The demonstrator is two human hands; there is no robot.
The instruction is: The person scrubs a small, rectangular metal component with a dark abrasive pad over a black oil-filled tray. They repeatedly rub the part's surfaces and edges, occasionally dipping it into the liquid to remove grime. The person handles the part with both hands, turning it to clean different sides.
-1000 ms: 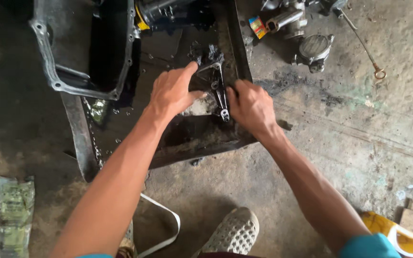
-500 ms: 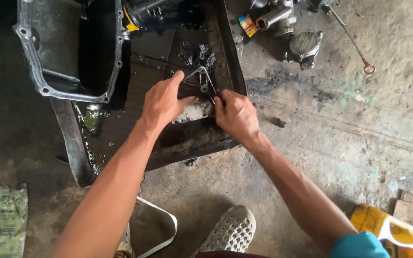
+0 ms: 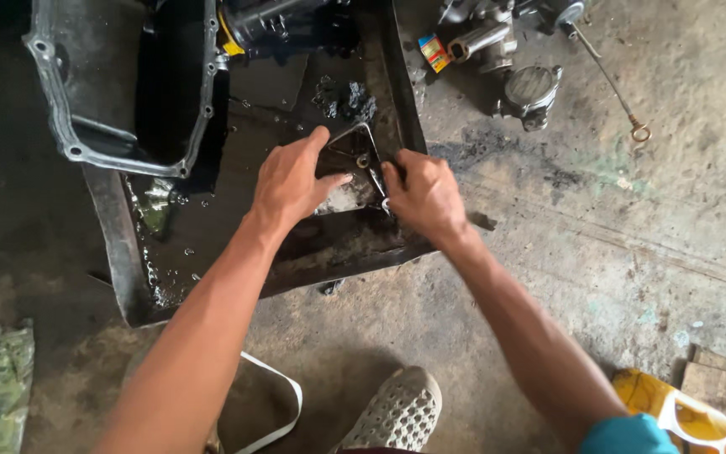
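Observation:
Both hands meet over a small triangular metal bracket [image 3: 355, 155] lying in a dirty, oily metal tray [image 3: 128, 277] on the floor. My left hand [image 3: 291, 181] rests on the bracket's left side, index finger stretched along its upper edge and thumb under it. My right hand [image 3: 426, 195] grips the bracket's right edge with curled fingers. A clump of black grime [image 3: 346, 99] lies in the tray just beyond the bracket.
A grey oil pan [image 3: 119, 84] leans on the tray's far left, with a dark engine part [image 3: 283, 25] beside it. Metal engine parts [image 3: 514, 59] and a dipstick [image 3: 611, 80] lie on the concrete at the right. A yellow container [image 3: 674, 412] sits bottom right, my shoe [image 3: 397, 412] at the bottom.
The view has shifted, and both hands have stayed together on the bracket. The bracket now lies flatter between them, with the left index finger along its top edge.

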